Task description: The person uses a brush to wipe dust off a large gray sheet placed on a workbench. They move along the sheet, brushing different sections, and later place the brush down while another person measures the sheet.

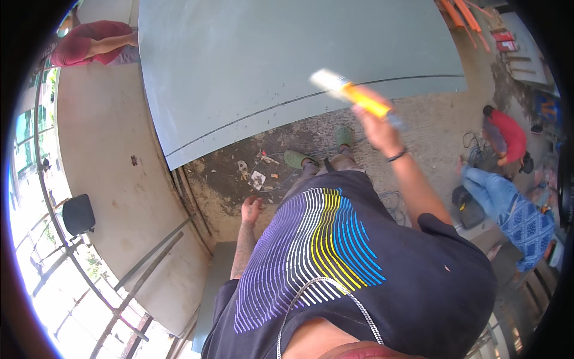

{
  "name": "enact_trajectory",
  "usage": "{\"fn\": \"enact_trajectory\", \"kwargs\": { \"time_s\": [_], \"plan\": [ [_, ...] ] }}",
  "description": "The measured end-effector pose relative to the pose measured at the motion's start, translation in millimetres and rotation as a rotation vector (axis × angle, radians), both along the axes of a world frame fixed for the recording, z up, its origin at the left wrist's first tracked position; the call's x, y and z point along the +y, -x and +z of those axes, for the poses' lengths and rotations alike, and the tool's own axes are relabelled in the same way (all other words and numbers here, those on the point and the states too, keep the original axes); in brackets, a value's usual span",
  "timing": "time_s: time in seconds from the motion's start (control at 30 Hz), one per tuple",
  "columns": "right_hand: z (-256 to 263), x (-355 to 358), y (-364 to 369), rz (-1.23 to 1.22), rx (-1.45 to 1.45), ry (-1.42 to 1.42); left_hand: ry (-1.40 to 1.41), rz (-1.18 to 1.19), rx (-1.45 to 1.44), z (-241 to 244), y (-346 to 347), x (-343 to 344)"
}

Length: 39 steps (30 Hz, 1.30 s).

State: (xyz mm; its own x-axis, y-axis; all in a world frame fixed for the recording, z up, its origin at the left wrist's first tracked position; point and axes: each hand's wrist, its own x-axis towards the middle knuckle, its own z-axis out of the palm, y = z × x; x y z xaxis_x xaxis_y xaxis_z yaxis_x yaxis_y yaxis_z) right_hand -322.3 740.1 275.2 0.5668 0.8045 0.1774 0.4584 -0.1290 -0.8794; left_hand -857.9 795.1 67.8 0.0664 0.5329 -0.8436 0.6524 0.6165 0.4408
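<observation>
My right hand (376,123) is raised in front of me, gripping a yellow-handled brush (362,99), which looks like a flat paintbrush. Its pale head points up and left, and motion blurs it. Behind the brush spreads a large flat grey-green panel (278,54), with a thin dark line along its near edge. Whether the brush touches the panel, I cannot tell. Low at my left side hangs my left hand (252,210), fingers loosely curled with nothing visible in them. Beneath it is the dirty concrete floor (224,179).
Scraps of litter (257,179) and a thin cable lie near my green clogs (296,159). Metal bars (154,253) lean at the left, beside a pale wall (103,148). One person (96,42) stands far left; two others (509,134) are at right. Orange pipes (462,18) lie upper right.
</observation>
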Motion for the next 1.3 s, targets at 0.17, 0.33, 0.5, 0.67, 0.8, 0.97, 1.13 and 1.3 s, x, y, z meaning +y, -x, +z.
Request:
{"fn": "enact_trajectory", "kwargs": {
  "time_s": [0.17,0.33,0.5,0.67,0.8,0.97,1.13,1.3],
  "plan": [
    [-30,-44,-67,-0.398,-0.169,0.190,0.014,0.166,0.016,-6,3,1],
    [-8,-4,92,0.332,0.217,0.104,0.143,0.049,0.046,-38,16,-29],
    [29,16,45,0.422,0.016,0.019,0.075,0.061,0.024,-25,5,-33],
    [46,9,-80,0.258,-0.223,0.320,0.023,0.174,-0.034,-20,4,-24],
    [30,44,-84,0.397,0.004,0.480,0.018,0.200,0.007,-21,4,-33],
    [-17,120,27,0.702,0.100,0.295,0.074,0.189,0.036,-26,18,-56],
    [2,164,64,0.789,0.294,0.127,0.121,0.262,0.024,-13,19,-59],
    [55,130,-25,0.653,0.059,0.251,0.039,0.425,-0.066,-44,43,-77]
  ]
}}
